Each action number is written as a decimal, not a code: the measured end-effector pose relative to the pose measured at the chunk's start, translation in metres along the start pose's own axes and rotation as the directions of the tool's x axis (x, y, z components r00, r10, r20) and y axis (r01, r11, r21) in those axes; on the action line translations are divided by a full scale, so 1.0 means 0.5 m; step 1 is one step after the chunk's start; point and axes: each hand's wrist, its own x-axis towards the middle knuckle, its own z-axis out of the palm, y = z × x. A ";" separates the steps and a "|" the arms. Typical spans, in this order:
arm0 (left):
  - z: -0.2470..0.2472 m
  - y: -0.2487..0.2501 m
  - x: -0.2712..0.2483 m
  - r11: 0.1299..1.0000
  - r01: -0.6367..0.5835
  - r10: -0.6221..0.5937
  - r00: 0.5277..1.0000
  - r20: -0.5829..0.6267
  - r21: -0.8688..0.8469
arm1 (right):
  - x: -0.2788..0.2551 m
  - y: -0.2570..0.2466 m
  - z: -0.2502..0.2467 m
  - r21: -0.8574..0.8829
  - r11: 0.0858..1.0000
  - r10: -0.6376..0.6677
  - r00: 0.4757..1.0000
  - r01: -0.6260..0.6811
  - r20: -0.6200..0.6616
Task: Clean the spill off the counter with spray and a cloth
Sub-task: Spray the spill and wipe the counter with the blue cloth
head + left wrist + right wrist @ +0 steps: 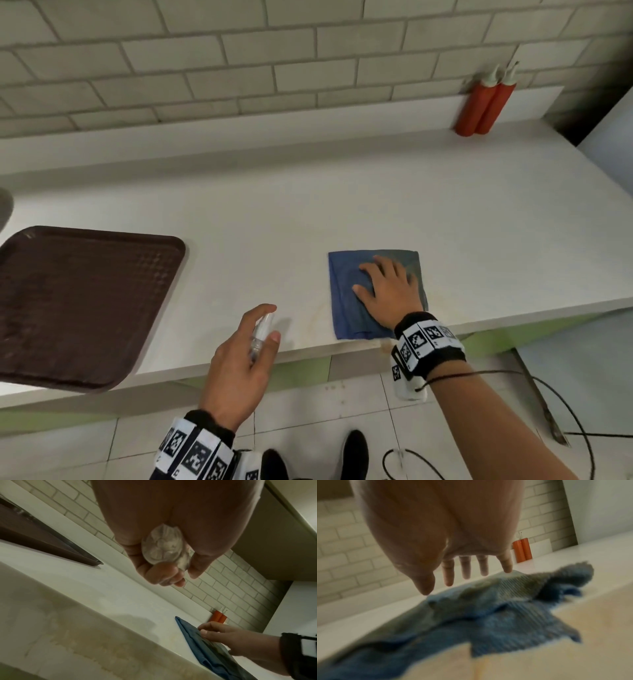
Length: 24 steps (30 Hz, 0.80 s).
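Note:
A folded blue cloth (346, 298) lies flat on the white counter (342, 205) near its front edge. My right hand (387, 287) presses on it with straight, spread fingers (465, 568); the cloth (488, 615) shows greyish damp patches. My left hand (243, 356) grips a small clear spray bottle (261, 334) upright, left of the cloth, over the counter's front edge. The bottle's round base (161, 547) shows between the curled fingers. A faint yellowish stain (96, 647) marks the counter's front edge, and a faint trace (318, 315) lies between bottle and cloth.
A dark brown tray (78, 308) sits on the counter's left part, overhanging the front edge. Two red squeeze bottles (483, 102) stand at the back right against the tiled wall. Cables (548, 411) run over the tiled floor below.

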 end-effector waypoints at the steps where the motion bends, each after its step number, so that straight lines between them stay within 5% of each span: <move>1: 0.003 0.001 -0.001 1.000 0.007 -0.007 1.000 -0.001 -0.002 | 0.007 0.010 0.011 -0.019 1.000 0.003 0.999 -0.002 0.041; 6: 0.028 0.008 0.005 1.000 0.020 -0.020 0.999 -0.026 0.016 | -0.019 0.071 0.047 -0.107 0.994 0.001 0.995 0.009 0.095; 12: 0.028 0.001 0.032 0.981 0.137 -0.118 0.983 -0.139 0.136 | -0.088 0.197 0.026 -0.149 0.970 0.204 0.976 -0.193 0.069; 17: 0.009 -0.001 0.067 0.953 0.158 -0.136 0.986 -0.098 0.260 | -0.063 0.141 0.041 -0.137 0.961 0.252 0.965 -0.240 0.078; 24: -0.048 -0.018 0.091 0.957 0.107 -0.077 0.990 -0.119 0.270 | -0.006 -0.010 0.080 -0.167 0.986 0.016 0.998 -0.005 0.062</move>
